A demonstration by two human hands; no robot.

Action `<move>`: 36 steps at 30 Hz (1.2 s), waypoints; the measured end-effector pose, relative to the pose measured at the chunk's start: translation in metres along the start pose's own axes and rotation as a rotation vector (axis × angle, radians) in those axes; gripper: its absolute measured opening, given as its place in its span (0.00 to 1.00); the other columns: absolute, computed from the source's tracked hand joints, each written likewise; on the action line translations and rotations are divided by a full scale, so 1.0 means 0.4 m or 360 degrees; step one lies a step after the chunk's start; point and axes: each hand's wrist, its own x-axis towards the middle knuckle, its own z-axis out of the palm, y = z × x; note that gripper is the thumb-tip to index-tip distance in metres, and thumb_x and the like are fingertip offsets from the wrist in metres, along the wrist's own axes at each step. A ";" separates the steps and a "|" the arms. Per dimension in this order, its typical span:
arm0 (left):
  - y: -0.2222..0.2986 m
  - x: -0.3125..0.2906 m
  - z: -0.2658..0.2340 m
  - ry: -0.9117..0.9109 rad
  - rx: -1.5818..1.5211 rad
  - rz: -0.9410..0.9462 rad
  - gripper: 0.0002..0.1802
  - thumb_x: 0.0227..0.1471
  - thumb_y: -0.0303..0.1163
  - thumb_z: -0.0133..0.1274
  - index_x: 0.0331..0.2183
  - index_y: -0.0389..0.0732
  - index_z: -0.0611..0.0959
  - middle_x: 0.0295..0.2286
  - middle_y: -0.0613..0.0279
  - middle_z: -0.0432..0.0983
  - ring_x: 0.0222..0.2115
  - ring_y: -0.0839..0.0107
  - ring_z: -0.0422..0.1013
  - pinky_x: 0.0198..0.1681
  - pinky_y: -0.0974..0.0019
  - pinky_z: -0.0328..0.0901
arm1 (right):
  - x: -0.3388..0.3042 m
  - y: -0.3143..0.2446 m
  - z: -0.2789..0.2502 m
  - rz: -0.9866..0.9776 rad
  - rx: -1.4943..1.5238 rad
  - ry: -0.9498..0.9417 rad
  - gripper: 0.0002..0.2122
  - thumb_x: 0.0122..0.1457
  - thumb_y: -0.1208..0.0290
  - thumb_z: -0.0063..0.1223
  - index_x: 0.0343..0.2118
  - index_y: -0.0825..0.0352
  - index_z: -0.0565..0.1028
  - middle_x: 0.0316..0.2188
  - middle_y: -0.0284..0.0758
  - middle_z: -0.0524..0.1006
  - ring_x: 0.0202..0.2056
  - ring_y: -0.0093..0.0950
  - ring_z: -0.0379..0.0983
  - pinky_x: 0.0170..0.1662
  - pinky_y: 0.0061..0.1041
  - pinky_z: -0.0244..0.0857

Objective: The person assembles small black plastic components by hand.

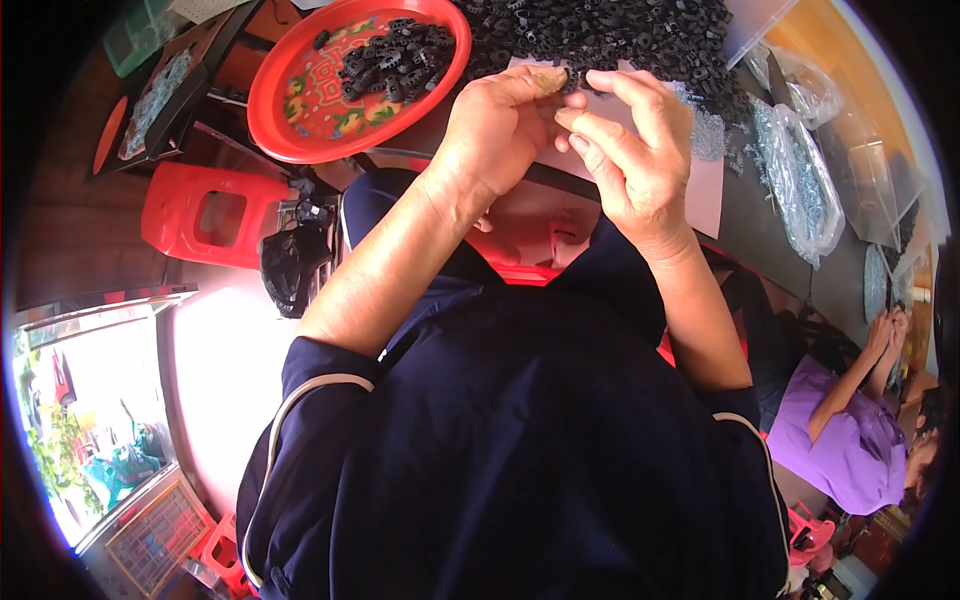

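Note:
Above the table's near edge, my left hand (pixel 495 125) is closed, with its thumb and fingers pinching a small black plastic part (pixel 573 78); only a bit of the part shows. My right hand (pixel 640 150) comes close from the right, its index finger bent near that part. Its thumb and another finger pinch together lower down, and whatever lies between them is too small to make out. Tan coverings wrap some fingertips on both hands. Behind the hands spreads a large heap of similar black plastic parts (pixel 620 30).
A red patterned tray (pixel 285 140) with a pile of black parts stands at the left. Small silvery screws (pixel 708 135) lie right of my hands, beside a clear plastic bag (pixel 815 215) of more. A red stool (pixel 165 215) is at left. Another person in purple (pixel 835 440) works at right.

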 end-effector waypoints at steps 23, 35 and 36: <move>0.003 -0.033 0.040 0.0155 0.0464 0.0128 0.07 0.59 0.25 0.50 0.37 0.31 0.78 0.30 0.57 0.76 0.30 0.70 0.72 0.30 0.70 0.66 | 0.059 0.177 0.018 0.0384 -0.0318 -0.0439 0.06 0.51 0.76 0.55 0.32 0.59 0.79 0.27 0.26 0.77 0.36 0.29 0.75 0.41 0.31 0.64; -0.005 -0.039 0.044 0.0155 0.0506 0.0153 0.07 0.57 0.22 0.51 0.37 0.29 0.78 0.32 0.57 0.76 0.31 0.71 0.72 0.30 0.71 0.67 | 0.012 0.247 0.026 0.0465 -0.0638 -0.0760 0.10 0.48 0.76 0.54 0.31 0.54 0.81 0.30 0.27 0.77 0.40 0.31 0.73 0.43 0.36 0.59; -0.007 -0.039 0.045 0.0161 0.0511 0.0160 0.07 0.57 0.22 0.51 0.37 0.28 0.78 0.32 0.56 0.76 0.31 0.71 0.72 0.30 0.71 0.67 | 0.010 0.250 0.021 0.0488 -0.0644 -0.0744 0.09 0.48 0.76 0.54 0.30 0.54 0.81 0.30 0.27 0.77 0.40 0.31 0.73 0.43 0.35 0.59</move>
